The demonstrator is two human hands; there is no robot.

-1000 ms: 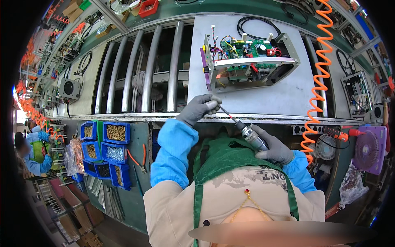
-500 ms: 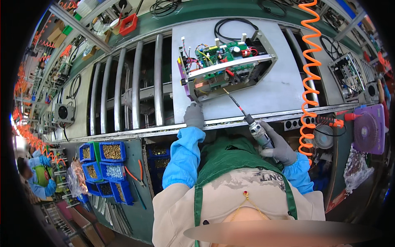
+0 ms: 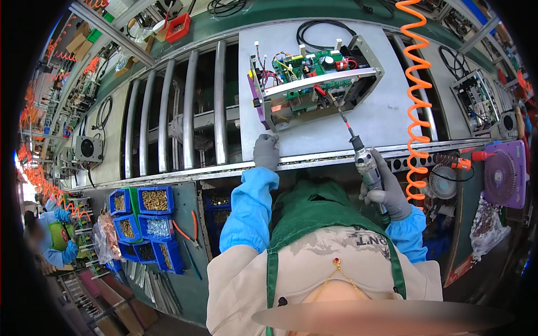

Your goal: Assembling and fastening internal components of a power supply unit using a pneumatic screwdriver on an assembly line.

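My right hand [image 3: 394,193], in a grey glove, is wrapped round a power screwdriver [image 3: 367,167]. Its long bit points up and away, with the tip overlapping the front rail of an open metal chassis [image 3: 291,88]; contact cannot be made out. Inside that chassis sit a green circuit board [image 3: 314,68], wires and red parts. The chassis rests on a white board [image 3: 330,137]. My left hand [image 3: 266,152], also gloved, has its fingers curled at the board's near edge, just below the chassis's near left corner. What lies under those fingers is hidden.
Steel rollers [image 3: 190,112] lie left of the white board. An orange coiled hose [image 3: 417,112] hangs at the right. Blue bins of fasteners [image 3: 155,200] and red-handled pliers [image 3: 188,229] are at lower left. A purple fan [image 3: 502,173] stands at right; a co-worker [image 3: 56,232] is far left.
The screwdriver has moved right, and its tip has gone from below the chassis to over the front rail. The chassis and white board appear slightly further right in view. My left hand stays near the corner.
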